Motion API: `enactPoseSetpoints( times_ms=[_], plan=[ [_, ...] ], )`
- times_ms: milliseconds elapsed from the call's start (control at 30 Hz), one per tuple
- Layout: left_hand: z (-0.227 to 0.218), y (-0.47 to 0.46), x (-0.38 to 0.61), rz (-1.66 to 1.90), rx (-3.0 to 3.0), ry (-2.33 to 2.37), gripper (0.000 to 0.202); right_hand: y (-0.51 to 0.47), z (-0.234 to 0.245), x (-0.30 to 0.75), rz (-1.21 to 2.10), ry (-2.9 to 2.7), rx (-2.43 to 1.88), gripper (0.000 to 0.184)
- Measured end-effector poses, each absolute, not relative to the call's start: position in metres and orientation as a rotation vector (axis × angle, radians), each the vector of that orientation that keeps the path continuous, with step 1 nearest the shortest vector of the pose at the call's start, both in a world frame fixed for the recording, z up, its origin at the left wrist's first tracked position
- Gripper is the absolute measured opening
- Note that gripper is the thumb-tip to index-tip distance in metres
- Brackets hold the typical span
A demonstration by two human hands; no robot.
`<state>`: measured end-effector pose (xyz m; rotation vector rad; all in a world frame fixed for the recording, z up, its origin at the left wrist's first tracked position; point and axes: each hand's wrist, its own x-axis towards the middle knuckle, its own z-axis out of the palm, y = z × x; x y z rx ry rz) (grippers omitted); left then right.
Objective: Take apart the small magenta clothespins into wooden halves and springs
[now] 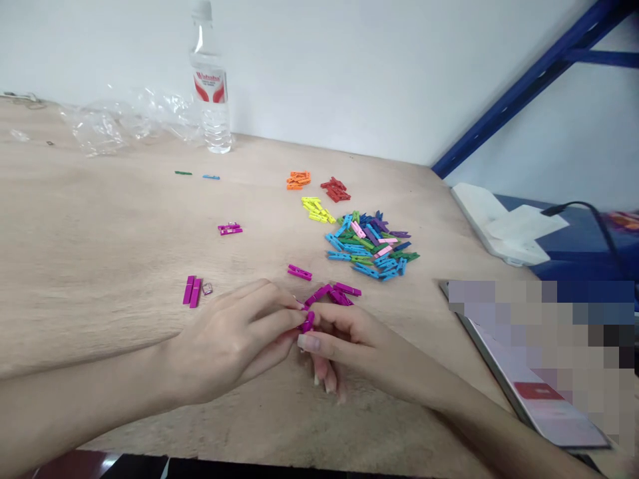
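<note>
Between my fingertips is a small magenta clothespin [308, 322], partly covered by them. My left hand [244, 329] pinches it from the left, and my right hand [344, 336] grips it from the right between thumb and forefinger. Just beyond the fingers lie several loose magenta clothespins [342, 294] and a single one [299, 272]. Left of my left hand are two magenta clothespin halves [192, 291] with a small metal spring [208, 289] beside them. Farther back sits another little group of magenta pieces [230, 229].
A mixed pile of coloured clothespins [372, 245] lies right of centre, with yellow [317, 209], orange [298, 179] and red [336, 189] groups behind. At the back stand a water bottle [210, 86] and a clear plastic bag [130, 120]. A white power strip [499, 223] is at right.
</note>
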<state>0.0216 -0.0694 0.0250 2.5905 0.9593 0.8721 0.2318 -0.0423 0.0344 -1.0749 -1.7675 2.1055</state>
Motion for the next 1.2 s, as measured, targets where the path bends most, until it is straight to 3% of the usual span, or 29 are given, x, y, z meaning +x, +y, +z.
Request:
enactPoseSetpoints(
  times_ms=[367,667,967,1200],
  plan=[
    [0.027,-0.071,0.022,0.670,2.555,1.074,0.022,-0.043,0.037,0.226,2.148,-1.588,-1.116,0.030],
    [0.032,-0.058,0.020,0.590,2.015,1.005,0.017,-0.031,0.032,0.235,2.157,-1.511,-1.130,0.025],
    [0.035,-0.075,0.013,0.832,2.426,0.832,0.024,-0.035,0.032,0.235,2.043,-1.579,-0.983,0.011],
    [0.039,-0.077,0.011,0.822,2.415,0.840,0.023,-0.032,0.044,0.242,2.014,-1.771,-1.004,0.007]
  ],
)
